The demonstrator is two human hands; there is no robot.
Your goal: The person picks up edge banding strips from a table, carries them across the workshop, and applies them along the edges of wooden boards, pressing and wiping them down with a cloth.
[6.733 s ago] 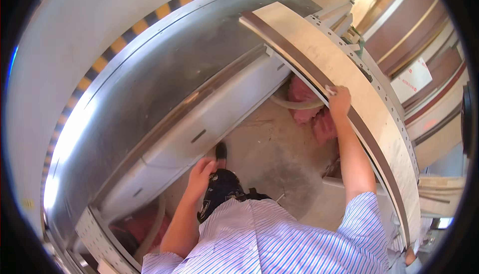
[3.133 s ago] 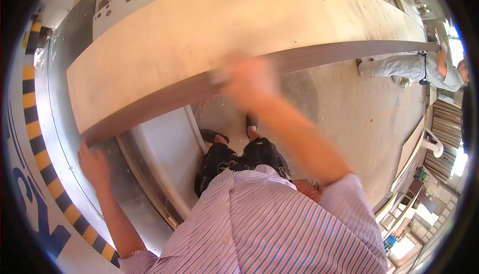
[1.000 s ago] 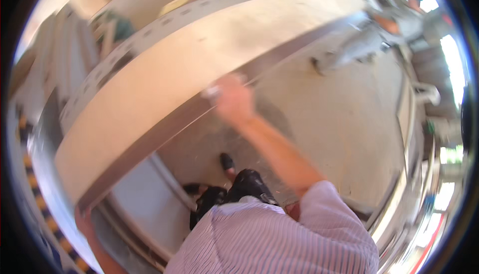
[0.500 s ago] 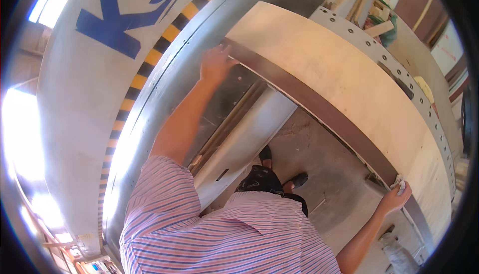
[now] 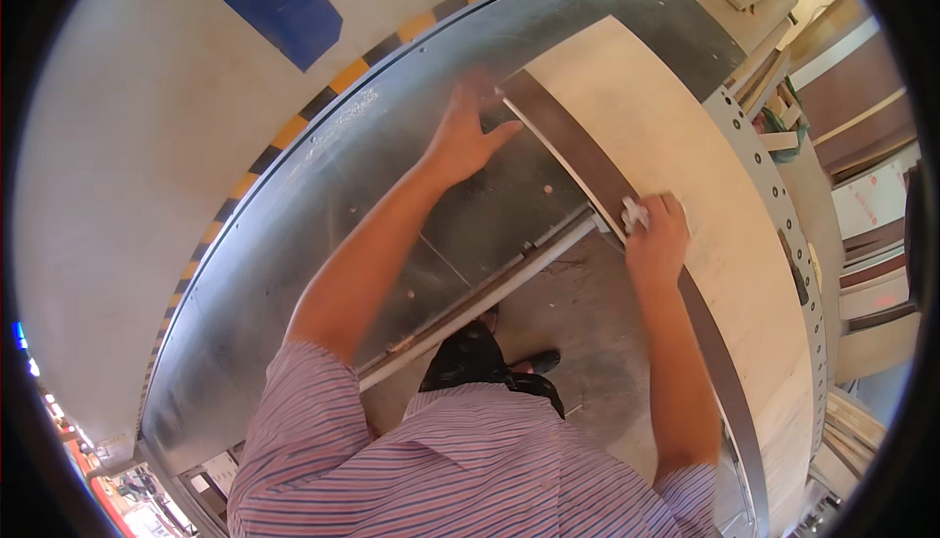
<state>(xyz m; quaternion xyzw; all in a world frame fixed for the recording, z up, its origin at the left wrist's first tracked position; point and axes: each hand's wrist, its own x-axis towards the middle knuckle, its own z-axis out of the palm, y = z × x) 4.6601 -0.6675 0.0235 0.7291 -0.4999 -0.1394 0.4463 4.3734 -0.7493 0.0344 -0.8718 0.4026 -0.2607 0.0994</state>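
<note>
A pale wooden panel (image 5: pixel 676 156) with a dark brown strip (image 5: pixel 578 132) along its near edge lies on the machine's metal bed. My right hand (image 5: pixel 658 244) is closed around a small crumpled white cloth (image 5: pixel 634 213), which rests against the brown strip. Close to the strip's far left end is my left hand (image 5: pixel 470 137), its thumb spread away from the fingers and nothing in it. The fingertips are blurred, so whether they touch the panel's corner I cannot tell.
The dark metal bed (image 5: pixel 392 215) extends to my left, under a large grey machine cover (image 5: pixel 147 146) with yellow-and-black striping. A metal rail with a row of holes (image 5: pixel 774 190) runs beyond the panel. Wood offcuts (image 5: pixel 774 88) and stacked boards (image 5: pixel 871 234) stand at the right.
My right hand has slid with the cloth along the brown strip, from its near right part toward the far left end. My left hand has come off the strip's corner, fingers spread. The view has shifted.
</note>
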